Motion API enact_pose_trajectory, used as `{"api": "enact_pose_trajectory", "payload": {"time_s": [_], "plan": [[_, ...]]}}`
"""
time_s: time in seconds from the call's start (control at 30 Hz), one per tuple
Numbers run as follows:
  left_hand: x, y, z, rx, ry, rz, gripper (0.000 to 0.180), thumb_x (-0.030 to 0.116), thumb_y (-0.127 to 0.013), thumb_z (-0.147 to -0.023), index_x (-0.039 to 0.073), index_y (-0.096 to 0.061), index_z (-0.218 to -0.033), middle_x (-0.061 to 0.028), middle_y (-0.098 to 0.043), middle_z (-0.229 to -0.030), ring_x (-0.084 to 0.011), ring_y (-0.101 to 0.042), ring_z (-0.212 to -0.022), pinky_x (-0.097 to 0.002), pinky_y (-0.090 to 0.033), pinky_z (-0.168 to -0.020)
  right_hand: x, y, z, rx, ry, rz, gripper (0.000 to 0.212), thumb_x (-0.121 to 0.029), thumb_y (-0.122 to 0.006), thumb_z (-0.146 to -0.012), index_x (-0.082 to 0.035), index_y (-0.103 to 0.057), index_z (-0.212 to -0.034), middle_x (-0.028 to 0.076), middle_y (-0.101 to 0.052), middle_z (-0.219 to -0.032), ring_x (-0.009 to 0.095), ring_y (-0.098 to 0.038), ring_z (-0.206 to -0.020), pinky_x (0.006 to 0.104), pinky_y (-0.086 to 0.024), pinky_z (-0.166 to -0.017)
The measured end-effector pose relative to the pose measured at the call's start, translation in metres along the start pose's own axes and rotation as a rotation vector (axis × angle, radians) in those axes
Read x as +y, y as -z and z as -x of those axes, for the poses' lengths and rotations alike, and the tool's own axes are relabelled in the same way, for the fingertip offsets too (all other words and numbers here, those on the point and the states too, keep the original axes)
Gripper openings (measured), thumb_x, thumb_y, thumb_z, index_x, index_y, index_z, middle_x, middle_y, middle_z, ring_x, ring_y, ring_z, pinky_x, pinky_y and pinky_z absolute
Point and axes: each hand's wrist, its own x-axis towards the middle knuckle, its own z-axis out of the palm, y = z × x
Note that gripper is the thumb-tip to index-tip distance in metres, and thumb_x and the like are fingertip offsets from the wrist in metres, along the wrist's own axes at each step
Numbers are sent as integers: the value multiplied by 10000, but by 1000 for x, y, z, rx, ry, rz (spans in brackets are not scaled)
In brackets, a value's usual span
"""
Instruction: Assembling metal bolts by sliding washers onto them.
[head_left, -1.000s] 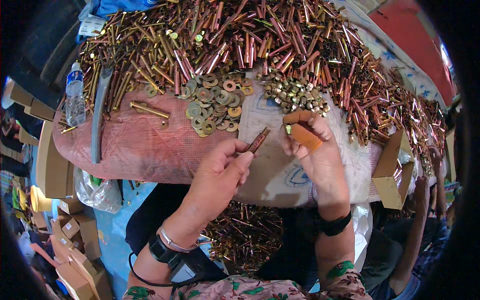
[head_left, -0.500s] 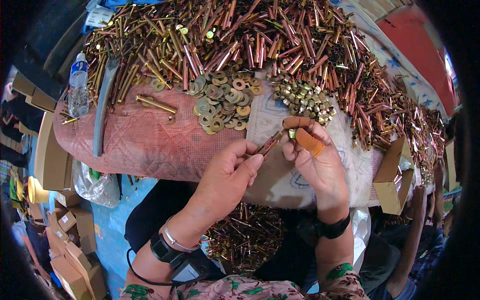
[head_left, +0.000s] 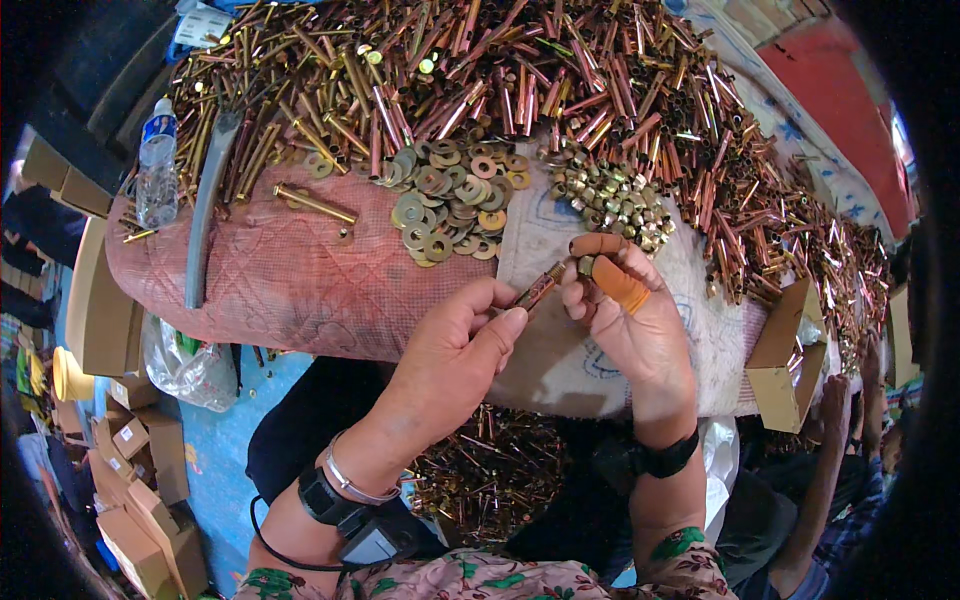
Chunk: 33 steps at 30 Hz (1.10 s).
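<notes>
In the middle, my left hand [head_left: 450,345] is closed on a bolt with a copper-coloured sleeve [head_left: 538,288], pinched between thumb and fingers. Its threaded tip points up and right. My right hand [head_left: 645,335], wearing orange covers on thumb and index finger, pinches a small brass-coloured nut [head_left: 585,266]. The nut sits very close to the bolt's tip; whether they touch I cannot tell. Beyond my hands lie a heap of flat washers [head_left: 455,205] and, to its right, a pile of nuts [head_left: 612,200].
Metal sleeves and bolts [head_left: 520,75] cover the padded table's far side. A grey bar [head_left: 207,215] and a plastic bottle [head_left: 157,170] are at left. An open cardboard box [head_left: 787,355] is at right, near another person's arm [head_left: 825,460]. More bolts [head_left: 487,465] lie below the table edge.
The nut in my right fingers has turned slightly and shows a darker side. Both hands stay almost in place.
</notes>
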Motion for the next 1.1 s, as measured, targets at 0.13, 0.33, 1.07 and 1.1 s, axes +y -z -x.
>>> {"api": "enact_pose_trajectory", "payload": {"time_s": [0.13, 0.33, 1.07, 1.1], "plan": [[1, 2, 0, -14, 14, -12, 112, 159, -485, -910, 60, -505, -960, 60, -426, -621, -10, -366, -530, -160, -260, -437, 3, 1, -1, 30, 37, 34, 238, -156, -527, -874, -12, -532, -1063, 66, -576, -880, 161, -568, -760, 247, -423, -644], [0, 1, 2, -10, 10, -31, 97, 145, -470, -913, 63, -515, -939, 65, -426, -636, -6, -355, -530, -159, -260, -438, 7, 7, -4, -53, 85, 11, 216, -145, -552, -865, -21, -541, -1041, 32, -556, -827, 131, -547, -726, 215, -388, -609], [20, 11, 24, 67, -53, -13, 133, 187, -471, -914, 70, -514, -962, 54, -415, -624, -17, -345, -517, -165, -266, -438, -2, -41, 9, 63, 117, 64, 171, -116, -514, -871, -10, -570, -994, 65, -595, -833, 145, -539, -689, 272, -427, -619], [25, 12, 31, 69, -58, 30, 133, 188, -472, -914, 72, -514, -963, 54, -418, -626, -17, -343, -514, -163, -264, -437, -6, -47, 14, 43, 123, 76, 159, -103, -513, -868, -13, -572, -985, 62, -596, -823, 142, -540, -686, 270, -424, -613]]}}
